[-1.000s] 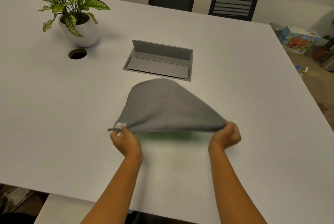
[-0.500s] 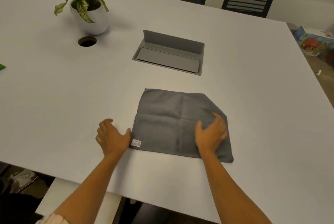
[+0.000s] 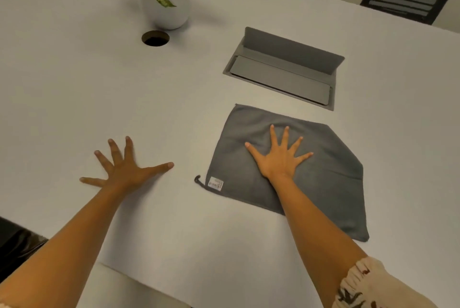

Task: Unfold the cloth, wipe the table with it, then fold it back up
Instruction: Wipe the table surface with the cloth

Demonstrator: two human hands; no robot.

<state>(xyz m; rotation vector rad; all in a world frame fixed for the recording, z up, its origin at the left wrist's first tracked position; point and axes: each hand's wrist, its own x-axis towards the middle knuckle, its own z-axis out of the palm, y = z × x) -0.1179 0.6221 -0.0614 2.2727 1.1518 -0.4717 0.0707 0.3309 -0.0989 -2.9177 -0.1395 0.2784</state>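
Grey square microfibre cloth [image 3: 321, 178] lies flat on the white table [image 3: 74, 98], just in front of the grey recessed cable hatch [image 3: 283, 68]. Its far right corner is tucked under. The white label [image 3: 215, 183] at the near left corner carries print too small to read. Right hand [image 3: 278, 158]: fingers spread, palm down on the cloth. Left hand [image 3: 124, 168]: fingers spread, flat on bare table, apart from the cloth.

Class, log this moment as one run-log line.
stage: wipe about to start | cloth: unfolded, flat on table | right hand: spread on cloth | left hand: spread on bare table
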